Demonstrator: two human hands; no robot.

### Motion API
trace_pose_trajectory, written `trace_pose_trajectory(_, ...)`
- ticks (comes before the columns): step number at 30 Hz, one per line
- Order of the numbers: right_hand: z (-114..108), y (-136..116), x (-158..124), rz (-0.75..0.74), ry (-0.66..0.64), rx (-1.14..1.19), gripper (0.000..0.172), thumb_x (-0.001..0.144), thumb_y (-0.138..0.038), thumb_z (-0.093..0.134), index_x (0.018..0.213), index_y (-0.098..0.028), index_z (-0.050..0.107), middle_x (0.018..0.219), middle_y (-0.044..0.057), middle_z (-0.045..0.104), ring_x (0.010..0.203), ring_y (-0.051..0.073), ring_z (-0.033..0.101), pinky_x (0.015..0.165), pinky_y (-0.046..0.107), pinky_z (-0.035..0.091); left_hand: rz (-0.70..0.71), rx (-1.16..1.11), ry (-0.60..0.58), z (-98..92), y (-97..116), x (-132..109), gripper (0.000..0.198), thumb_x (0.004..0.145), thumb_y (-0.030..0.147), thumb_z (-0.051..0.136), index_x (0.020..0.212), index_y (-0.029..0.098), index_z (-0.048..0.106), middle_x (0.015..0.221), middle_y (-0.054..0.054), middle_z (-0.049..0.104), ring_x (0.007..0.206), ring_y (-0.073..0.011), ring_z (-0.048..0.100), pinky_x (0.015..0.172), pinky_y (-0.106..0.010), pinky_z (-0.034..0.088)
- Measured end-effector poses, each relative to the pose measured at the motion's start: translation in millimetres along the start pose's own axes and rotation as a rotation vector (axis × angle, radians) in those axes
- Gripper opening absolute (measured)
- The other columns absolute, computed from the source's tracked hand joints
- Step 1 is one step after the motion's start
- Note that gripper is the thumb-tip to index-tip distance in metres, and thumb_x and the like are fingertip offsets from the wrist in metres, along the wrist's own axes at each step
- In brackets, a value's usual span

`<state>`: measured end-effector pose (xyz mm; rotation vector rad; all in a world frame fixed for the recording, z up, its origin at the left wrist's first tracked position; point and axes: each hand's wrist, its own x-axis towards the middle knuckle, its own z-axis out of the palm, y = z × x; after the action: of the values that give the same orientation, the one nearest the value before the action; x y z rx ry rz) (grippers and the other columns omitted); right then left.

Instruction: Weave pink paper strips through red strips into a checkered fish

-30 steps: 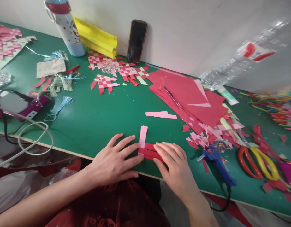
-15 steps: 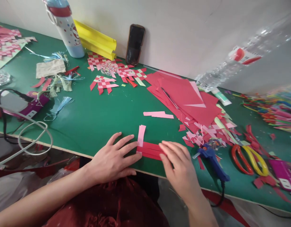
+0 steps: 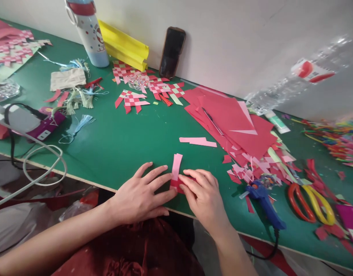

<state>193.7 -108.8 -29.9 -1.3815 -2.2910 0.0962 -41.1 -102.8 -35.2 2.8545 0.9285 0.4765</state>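
Right hand (image 3: 203,195) sits farther left along the red strips (image 3: 175,183) than half a second ago, bringing work to their crossing with the pink strips (image 3: 177,165), near the green table (image 3: 130,134) edge. Left hand (image 3: 138,195): spread, touching left end (right-hand pinch: cannot tell).

right hand (image 3: 203,195) covered much of red strips (image 3: 175,184); we could not see right ends. fingers of left hand (image 3: 142,193) hid part of left edge. we lost top of flask (image 3: 90,33) past upper edge. small print on label (image 3: 312,70) of plastic bottle (image 3: 275,92): we could not read it. colored sticks (image 3: 335,142) blurred, ran past right edge; purple box (image 3: 348,220), also cut off there.
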Motion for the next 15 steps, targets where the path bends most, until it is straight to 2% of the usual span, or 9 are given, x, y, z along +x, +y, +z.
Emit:
trace_pose_trajectory(4, 0.6, -1.6, -0.1, 0.01, 0.009, 0.009, 0.02, 0.095, -0.022, 0.057, 0.107, -0.024, 0.073, 0.111, 0.006, 0.071, 0.104, 0.023, 0.057, 0.091, 0.043, 0.046, 0.057, 0.011, 0.062, 1.0, -0.6, -3.8, 0.043, 0.097, 0.05, 0.052, 0.132, 0.025, 0.057, 0.131, -0.005, 0.062, 0.134, -0.0264, 0.044, 0.118, -0.051, 0.022)
trace_pose_trajectory(6, 1.0, -1.9, 0.3, 0.019, 0.015, 0.01, 0.02, 0.095, -0.022, 0.057, 0.107, -0.025, 0.073, 0.11, 0.006, 0.072, 0.103, 0.023, 0.057, 0.091, 0.043, 0.046, 0.067, 0.027, 0.055, 1.5, -0.9, -4.3, 0.047, 0.096, 0.05, 0.053, 0.133, 0.022, 0.056, 0.13, -0.006, 0.062, 0.132, -0.0266, 0.046, 0.118, -0.05, 0.023)
trace_pose_trajectory(11, 1.3, 0.7, 0.0, -0.002, 0.023, 0.011, 0.02, 0.094, -0.019, 0.058, 0.108, -0.023, 0.071, 0.11, 0.006, 0.071, 0.104, 0.023, 0.058, 0.091, 0.043, 0.047, 0.056, 0.031, 0.028, 1.0, -0.8, -1.3, 0.047, 0.096, 0.051, 0.052, 0.131, 0.021, 0.058, 0.13, -0.005, 0.063, 0.131, -0.0275, 0.046, 0.117, -0.053, 0.024)
trace_pose_trajectory(15, -4.0, 3.0, -8.5, -0.004, 0.117, 0.015, 0.027, 0.092, -0.011, 0.058, 0.116, -0.02, 0.067, 0.108, 0.008, 0.071, 0.102, 0.023, 0.06, 0.09, 0.042, 0.05, 0.061, 0.022, 0.039, 0.9, -0.2, -0.5, 0.045, 0.097, 0.05, 0.051, 0.131, 0.021, 0.058, 0.13, -0.005, 0.063, 0.131, -0.027, 0.047, 0.117, -0.053, 0.023)
